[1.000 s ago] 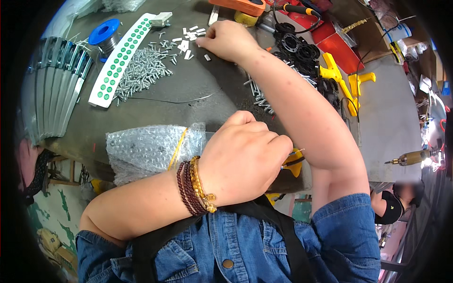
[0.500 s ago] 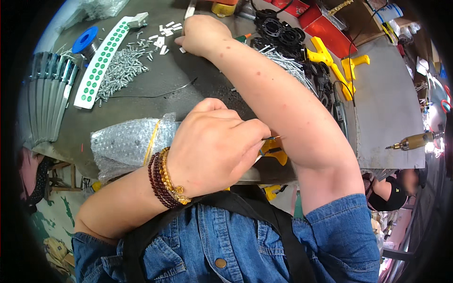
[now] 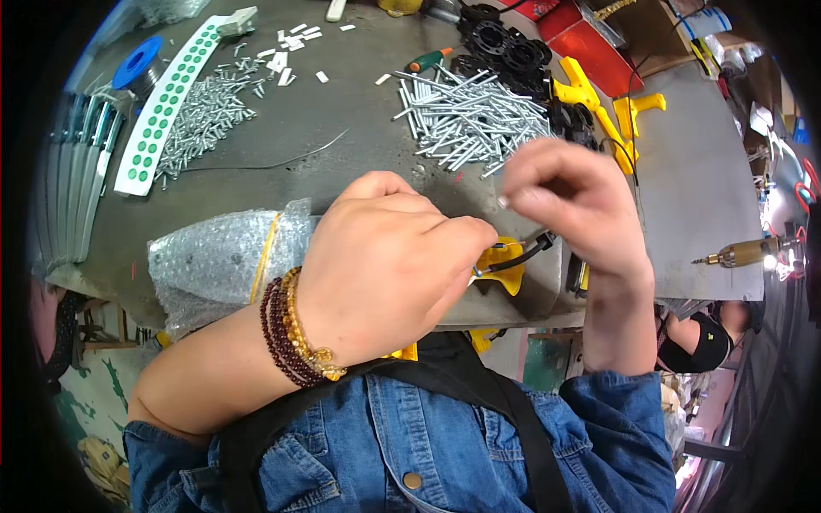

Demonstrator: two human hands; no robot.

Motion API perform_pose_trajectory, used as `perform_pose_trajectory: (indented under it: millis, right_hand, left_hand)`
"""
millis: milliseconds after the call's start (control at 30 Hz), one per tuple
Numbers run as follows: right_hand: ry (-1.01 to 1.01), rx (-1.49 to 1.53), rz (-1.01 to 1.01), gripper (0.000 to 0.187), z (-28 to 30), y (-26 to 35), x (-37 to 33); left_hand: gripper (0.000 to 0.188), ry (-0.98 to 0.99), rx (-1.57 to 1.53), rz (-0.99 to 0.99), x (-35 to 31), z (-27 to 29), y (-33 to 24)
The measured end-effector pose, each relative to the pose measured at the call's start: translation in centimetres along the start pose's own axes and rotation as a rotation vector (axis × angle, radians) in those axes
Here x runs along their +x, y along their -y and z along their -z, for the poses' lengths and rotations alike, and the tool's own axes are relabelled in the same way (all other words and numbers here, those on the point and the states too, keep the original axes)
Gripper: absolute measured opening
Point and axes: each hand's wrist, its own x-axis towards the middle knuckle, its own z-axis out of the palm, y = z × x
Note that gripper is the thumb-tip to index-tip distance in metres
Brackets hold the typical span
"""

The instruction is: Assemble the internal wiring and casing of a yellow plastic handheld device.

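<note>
My left hand (image 3: pixel 393 265), wearing beaded bracelets, is closed above the front of the bench. Its thumb and forefinger pinch a thin dark wire (image 3: pixel 506 245), whose short end sticks out to the right; the rest is hidden by the hand. Below and beyond those fingertips lies a yellow plastic part (image 3: pixel 510 278) with a black cable (image 3: pixel 539 246) crossing it. My right hand (image 3: pixel 581 205) is off to the right, its fingers curled. A tiny white piece (image 3: pixel 503 203) shows at its fingertips, like the loose white pieces (image 3: pixel 279 61) at the back of the bench.
Long metal pins (image 3: pixel 479 115) lie heaped beyond my right hand, beside a green-handled screwdriver (image 3: pixel 429 60). Short screws (image 3: pixel 205 120), a strip with green dots (image 3: pixel 162 120) and a blue wire spool (image 3: pixel 138 64) sit left. A bubble-wrapped bundle (image 3: pixel 209 265) lies near my left forearm. Yellow handles (image 3: pixel 581 90) are right.
My right hand has come back from the white pieces toward my left hand, with a tiny white piece at its fingertips. My left hand keeps its pinch on the wire.
</note>
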Motion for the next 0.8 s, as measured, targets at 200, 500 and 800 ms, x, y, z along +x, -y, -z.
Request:
perform_pose_trajectory:
  millis: [200, 500, 800]
  right_hand:
    - [-0.170, 0.045, 0.031, 0.014, -0.7, -0.3, -4.9]
    - [-0.258, -0.183, 0.120, 0.018, -1.7, 1.1, -4.7]
    - [-0.169, -0.548, 0.206, 0.023, -2.2, 2.4, -4.1]
  left_hand:
    - [0.018, 0.040, -0.008, -0.012, 0.4, 0.1, -0.3]
    - [0.017, 0.036, -0.007, -0.003, 0.2, 0.1, -0.4]
    - [0.018, 0.043, -0.014, -0.010, 0.2, 0.4, -0.3]
